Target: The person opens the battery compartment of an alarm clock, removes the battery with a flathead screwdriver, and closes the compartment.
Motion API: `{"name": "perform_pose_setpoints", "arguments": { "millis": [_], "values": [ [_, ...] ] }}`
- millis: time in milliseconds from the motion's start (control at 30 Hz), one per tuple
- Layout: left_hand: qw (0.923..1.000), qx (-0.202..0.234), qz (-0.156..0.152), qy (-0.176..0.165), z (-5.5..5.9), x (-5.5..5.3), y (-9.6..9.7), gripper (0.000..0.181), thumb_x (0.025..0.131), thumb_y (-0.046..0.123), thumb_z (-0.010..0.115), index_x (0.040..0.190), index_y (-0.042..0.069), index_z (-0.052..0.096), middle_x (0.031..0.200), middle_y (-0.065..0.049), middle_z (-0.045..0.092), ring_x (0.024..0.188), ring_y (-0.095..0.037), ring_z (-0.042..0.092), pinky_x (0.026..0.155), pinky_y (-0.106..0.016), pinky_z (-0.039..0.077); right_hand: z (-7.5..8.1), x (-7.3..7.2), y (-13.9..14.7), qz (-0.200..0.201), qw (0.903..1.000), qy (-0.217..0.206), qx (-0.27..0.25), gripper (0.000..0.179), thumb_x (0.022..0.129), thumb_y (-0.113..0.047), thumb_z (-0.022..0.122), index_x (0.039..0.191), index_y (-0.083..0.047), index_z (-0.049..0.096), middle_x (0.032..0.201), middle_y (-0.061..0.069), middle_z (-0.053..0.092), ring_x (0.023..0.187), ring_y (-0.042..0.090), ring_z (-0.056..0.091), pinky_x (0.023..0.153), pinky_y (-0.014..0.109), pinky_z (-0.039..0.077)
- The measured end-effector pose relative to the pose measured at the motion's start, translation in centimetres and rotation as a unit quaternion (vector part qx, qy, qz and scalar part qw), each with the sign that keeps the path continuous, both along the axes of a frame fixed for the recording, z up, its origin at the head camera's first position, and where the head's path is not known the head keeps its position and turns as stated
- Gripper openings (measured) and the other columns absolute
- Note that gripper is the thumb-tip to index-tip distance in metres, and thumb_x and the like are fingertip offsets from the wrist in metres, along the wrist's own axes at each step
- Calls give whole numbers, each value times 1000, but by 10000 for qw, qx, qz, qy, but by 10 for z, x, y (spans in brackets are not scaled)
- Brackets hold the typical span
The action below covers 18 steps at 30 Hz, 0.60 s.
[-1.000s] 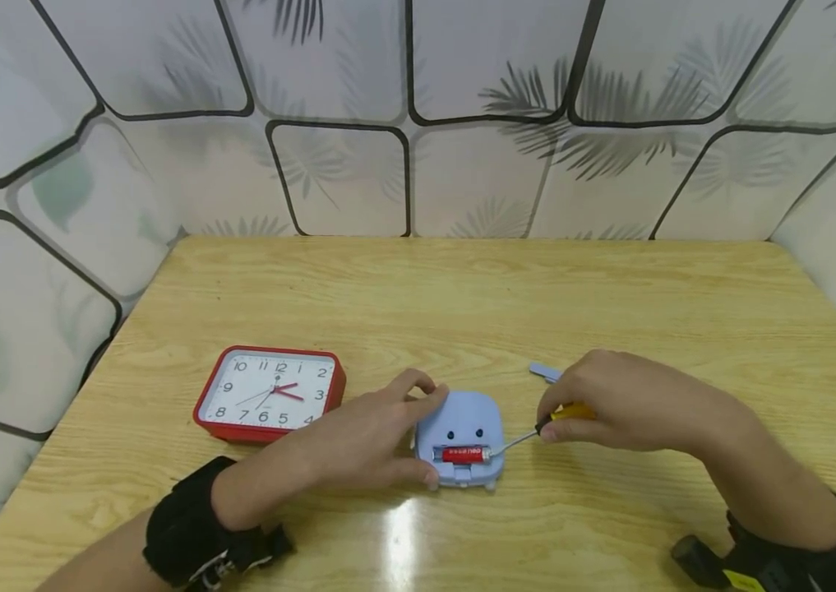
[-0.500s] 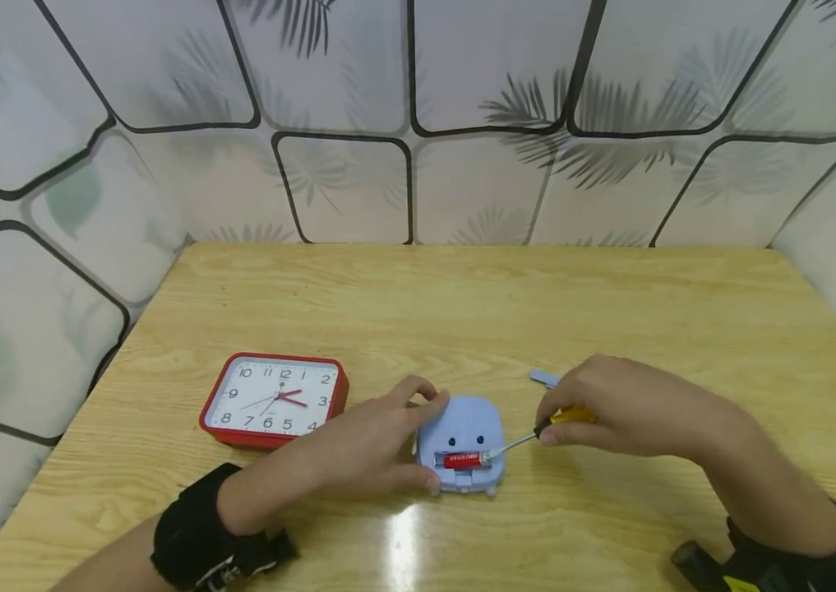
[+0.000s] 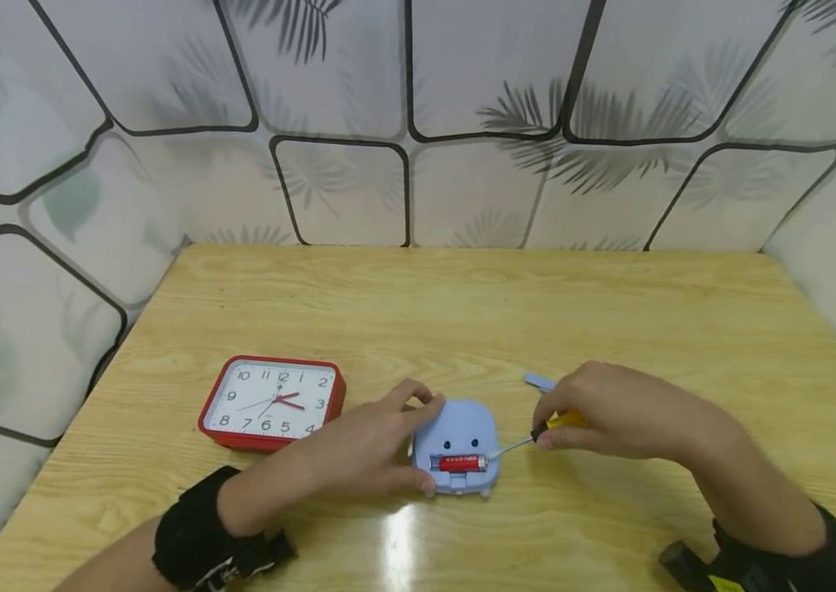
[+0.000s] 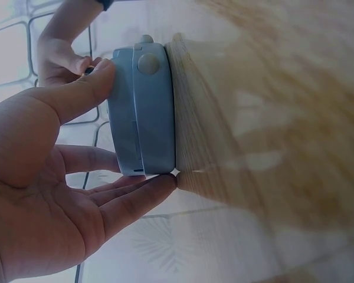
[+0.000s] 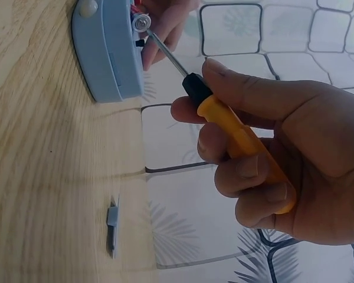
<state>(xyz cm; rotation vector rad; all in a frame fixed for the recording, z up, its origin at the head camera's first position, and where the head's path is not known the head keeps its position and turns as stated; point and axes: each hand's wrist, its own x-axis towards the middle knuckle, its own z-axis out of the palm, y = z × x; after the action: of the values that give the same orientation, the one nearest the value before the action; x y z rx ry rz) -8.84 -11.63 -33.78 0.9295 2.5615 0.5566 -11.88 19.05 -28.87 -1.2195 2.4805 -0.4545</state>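
A light-blue rounded device (image 3: 459,421) lies on the table with two dark round holes and an uncovered battery compartment on top. My left hand (image 3: 384,440) holds it at its left side, thumb at the near edge and fingers at the far one. Inside the compartment is a red battery (image 3: 460,464); its metal end (image 5: 142,23) shows raised at the opening in the right wrist view. My right hand (image 3: 613,411) grips a screwdriver (image 5: 239,138) by its yellow handle. The screwdriver's shaft (image 3: 515,445) slants down-left, its tip right at the battery's metal end.
A red rectangular clock (image 3: 272,403) lies face up left of the device, partly behind my left forearm. A small light-blue cover piece (image 3: 539,381) lies just beyond my right hand. The wooden table (image 3: 418,312) meets a patterned backdrop (image 3: 477,189) at the back.
The head view has shifted slightly. Both hands keep their grip, and the screwdriver tip stays at the battery's right end.
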Motion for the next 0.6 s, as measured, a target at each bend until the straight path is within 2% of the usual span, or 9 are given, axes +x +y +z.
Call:
{"name": "perform_pose_setpoints", "arguments": {
  "millis": [133,200,400,500,600],
  "values": [
    [10000,-8,-10,-38,-1,0,1,93,85,53,74,156,8,34,149,-1,36,100,-10,57,89,-24,50,2,1,8,-236,9997,55,-8,16,96,-39,65,100,-27,75,93,-22,67,77,-6,57,70,25,52],
    [10000,-15,-21,-9,-1,1,1,92,86,53,74,156,8,34,149,-1,36,100,-10,57,89,-24,50,5,0,13,-517,9985,168,60,17,98,-37,63,104,-26,74,98,-20,68,82,-4,59,73,27,53],
    [10000,-85,-14,50,-1,2,1,91,87,53,72,156,7,34,151,-5,36,101,-12,60,89,-25,52,8,-14,27,-1270,9905,491,180,25,100,-21,61,121,-11,70,111,-4,70,93,9,64,81,40,54],
    [9999,-98,-2,87,-2,3,1,90,87,53,71,156,7,34,151,-5,36,102,-12,60,90,-25,52,1,-23,33,-1345,9891,596,119,26,99,-13,61,123,-5,68,112,2,69,94,14,64,80,42,54],
    [9999,-87,0,125,-2,4,1,91,87,52,72,155,7,34,150,-5,36,101,-12,60,89,-25,52,-10,-36,39,-1411,9875,699,114,24,98,-9,62,120,-2,68,106,4,67,88,14,62,76,39,52]
  ]
}}
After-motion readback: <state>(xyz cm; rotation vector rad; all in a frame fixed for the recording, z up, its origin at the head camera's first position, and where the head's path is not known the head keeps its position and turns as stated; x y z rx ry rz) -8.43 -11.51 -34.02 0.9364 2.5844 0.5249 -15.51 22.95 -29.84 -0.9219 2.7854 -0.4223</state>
